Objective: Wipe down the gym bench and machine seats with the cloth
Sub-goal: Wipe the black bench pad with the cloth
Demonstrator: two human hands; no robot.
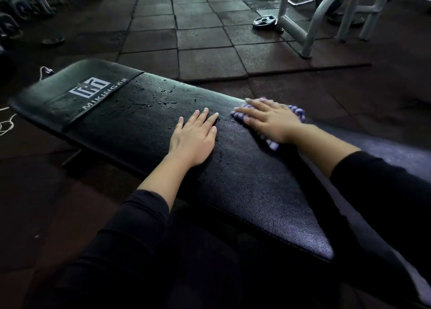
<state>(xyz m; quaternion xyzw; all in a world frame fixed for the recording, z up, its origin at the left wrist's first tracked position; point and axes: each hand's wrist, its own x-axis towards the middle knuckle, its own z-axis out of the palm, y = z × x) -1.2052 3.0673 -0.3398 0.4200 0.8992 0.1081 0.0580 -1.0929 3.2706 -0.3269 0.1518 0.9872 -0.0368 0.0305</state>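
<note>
A long black padded gym bench runs from the far left to the near right, with a white logo on its far end and water droplets on its middle. My left hand lies flat on the pad, fingers spread, holding nothing. My right hand presses flat on a purple-and-white striped cloth at the bench's far edge. Most of the cloth is hidden under the hand; a strip shows near my wrist. Both forearms wear black sleeves.
Dark rubber floor tiles surround the bench. A grey metal machine frame stands at the back right, with a weight plate on the floor beside it. More weights sit in shadow at the far left. A white cord lies left.
</note>
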